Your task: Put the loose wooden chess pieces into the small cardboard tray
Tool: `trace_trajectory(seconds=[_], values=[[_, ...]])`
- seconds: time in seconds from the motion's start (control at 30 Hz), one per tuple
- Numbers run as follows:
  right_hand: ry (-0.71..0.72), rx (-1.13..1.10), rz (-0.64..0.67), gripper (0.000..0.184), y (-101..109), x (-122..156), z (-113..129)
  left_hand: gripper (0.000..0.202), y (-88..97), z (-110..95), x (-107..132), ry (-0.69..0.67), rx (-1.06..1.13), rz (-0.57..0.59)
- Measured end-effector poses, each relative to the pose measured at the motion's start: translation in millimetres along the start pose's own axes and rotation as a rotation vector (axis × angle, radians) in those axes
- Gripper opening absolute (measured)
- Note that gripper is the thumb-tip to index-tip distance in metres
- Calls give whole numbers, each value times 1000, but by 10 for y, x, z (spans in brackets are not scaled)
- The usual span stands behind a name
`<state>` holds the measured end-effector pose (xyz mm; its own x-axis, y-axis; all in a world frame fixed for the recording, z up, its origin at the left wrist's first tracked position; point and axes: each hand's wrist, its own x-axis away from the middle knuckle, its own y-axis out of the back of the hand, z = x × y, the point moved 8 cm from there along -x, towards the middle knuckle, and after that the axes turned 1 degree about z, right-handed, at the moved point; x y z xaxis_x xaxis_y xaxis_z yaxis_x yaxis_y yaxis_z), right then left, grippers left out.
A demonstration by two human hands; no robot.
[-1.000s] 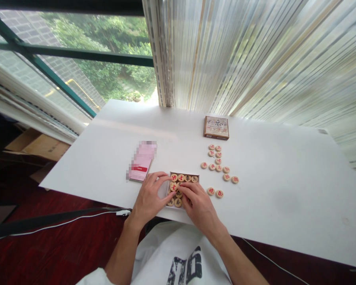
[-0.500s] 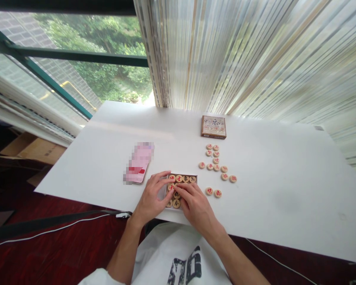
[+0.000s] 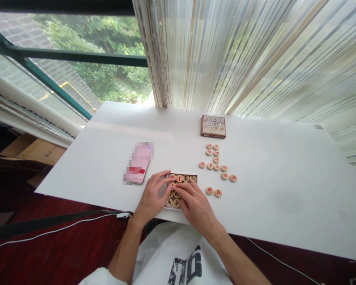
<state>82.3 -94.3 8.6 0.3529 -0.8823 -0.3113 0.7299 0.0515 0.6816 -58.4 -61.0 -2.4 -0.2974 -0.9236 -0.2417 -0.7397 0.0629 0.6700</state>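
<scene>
A small open box (image 3: 194, 175) packed with round wooden chess pieces sits at the near edge of the white table (image 3: 269, 190). My left hand (image 3: 150, 198) rests on the box's left side, fingers curled over the pieces. My right hand (image 3: 195, 206) lies over the box from the right, its fingertips pressed on a piece in the middle. Whether either hand pinches a piece is hidden. Several loose pieces (image 3: 216, 160) lie on the table to the right, beyond the box.
The box lid (image 3: 213, 126) with printed art lies farther back. A pink phone (image 3: 138, 167) rests left of the box. Striped curtains hang behind the table, a window to the left. A white cable (image 3: 62, 226) runs along the floor.
Both hands shifted slightly over the box; my left fingers moved in over the pieces at the box's left. The loose pieces and lid stayed put.
</scene>
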Motion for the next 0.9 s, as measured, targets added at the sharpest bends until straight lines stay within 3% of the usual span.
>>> trace_trajectory(seconds=[0.27,0.6,0.9], values=[[-11,92,-86,46,108,-5,-27,27,-1,-17,2,-1,-11,-8],[-28,219,-32,47,-6,13,-83,27,5,-24,6,-3,-12,-26],[-11,218,-71,44,64,52,-19,29,0,-10,22,-22,-9,-32]])
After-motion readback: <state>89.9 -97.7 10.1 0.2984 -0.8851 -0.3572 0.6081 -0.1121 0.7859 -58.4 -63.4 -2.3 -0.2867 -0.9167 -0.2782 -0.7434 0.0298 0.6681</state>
